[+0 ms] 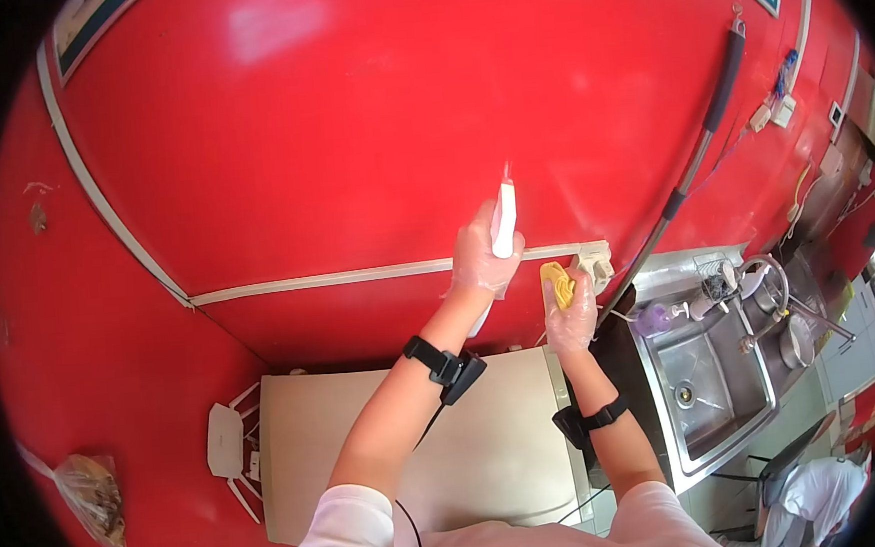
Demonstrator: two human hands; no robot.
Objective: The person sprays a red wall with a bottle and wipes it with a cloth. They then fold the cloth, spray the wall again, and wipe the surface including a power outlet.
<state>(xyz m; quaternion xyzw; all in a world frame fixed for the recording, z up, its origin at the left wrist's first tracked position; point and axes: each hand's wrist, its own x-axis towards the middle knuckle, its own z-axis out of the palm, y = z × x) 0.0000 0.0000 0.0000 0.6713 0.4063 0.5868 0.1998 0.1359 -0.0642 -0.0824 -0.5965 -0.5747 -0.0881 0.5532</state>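
In a clear plastic glove, my left hand [482,261] is raised in front of the red wall [350,158]. Its fingers are wrapped round a white spray bottle [503,221], whose nozzle points up towards the wall; much of the bottle is hidden by the hand. My right hand [572,317], also gloved, grips a folded yellow cloth [560,284]. That hand is just left of a white wall socket [594,260], near a white cable duct [357,275] that runs along the wall. Black straps with small devices sit on both wrists.
Below my arms stands a beige tabletop [313,452], with a white router [225,439] at its left. A metal sink [700,383] with a purple bottle [651,320] is on the right. A long grey-black pole [696,157] leans on the wall. Another person [822,496] is at lower right.
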